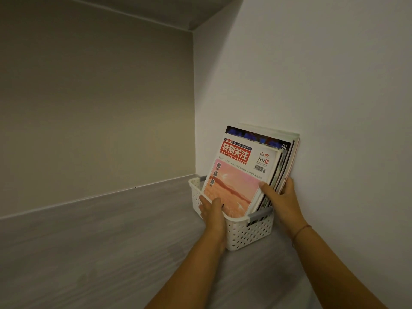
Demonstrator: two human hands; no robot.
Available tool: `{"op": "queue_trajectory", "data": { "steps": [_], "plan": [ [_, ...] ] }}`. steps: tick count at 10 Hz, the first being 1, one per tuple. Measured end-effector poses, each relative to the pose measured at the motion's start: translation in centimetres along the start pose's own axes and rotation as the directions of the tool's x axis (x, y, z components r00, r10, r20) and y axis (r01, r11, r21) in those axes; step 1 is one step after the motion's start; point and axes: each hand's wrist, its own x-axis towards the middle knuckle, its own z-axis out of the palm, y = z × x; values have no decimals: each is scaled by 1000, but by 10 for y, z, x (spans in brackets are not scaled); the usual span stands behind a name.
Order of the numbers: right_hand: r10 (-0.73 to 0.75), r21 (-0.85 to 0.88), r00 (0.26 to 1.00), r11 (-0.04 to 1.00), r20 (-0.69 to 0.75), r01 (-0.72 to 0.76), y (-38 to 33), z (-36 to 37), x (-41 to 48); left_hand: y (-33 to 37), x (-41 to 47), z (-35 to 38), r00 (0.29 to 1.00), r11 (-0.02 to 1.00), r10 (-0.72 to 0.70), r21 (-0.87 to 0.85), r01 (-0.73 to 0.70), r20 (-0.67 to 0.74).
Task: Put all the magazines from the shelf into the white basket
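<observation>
On a grey wood-grain shelf (pixel 100 241) by white walls, the left hand (pixel 213 214) clasps a perforated white plastic basket (pixel 249 233); the right hand (pixel 279 198) grips upright glossy magazines (pixel 236 175) inside it.

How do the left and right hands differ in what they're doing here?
The left hand hooks over the white basket's near rim, low down; the right hand sits higher, pinching the magazines' right edge. The right wrist wears a thin cord; the left is bare. Both steady the upright stack.
</observation>
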Motion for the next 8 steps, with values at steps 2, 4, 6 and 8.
{"op": "queue_trajectory", "data": {
  "steps": [2, 4, 6, 8],
  "plan": [
    [-29, -43, 999, 999, -26, 28, 6, 0, 6, -2, 8, 10, 999, 1000, 20, -21, -20, -37],
    [-42, 11, 991, 999, -124, 44, 7, 13, -9, -2, 7, 8, 999, 999, 37, 3, -37, -10],
    [-74, -50, 987, 996, -143, 68, -4, 19, -24, 7, 2, 0, 997, 996, 13, 83, -20, 80],
    [-164, -331, 937, 942, -310, 56, -27, 29, -43, 27, -21, -26, 976, 989, 74, 110, -98, 206]
  ]
}}
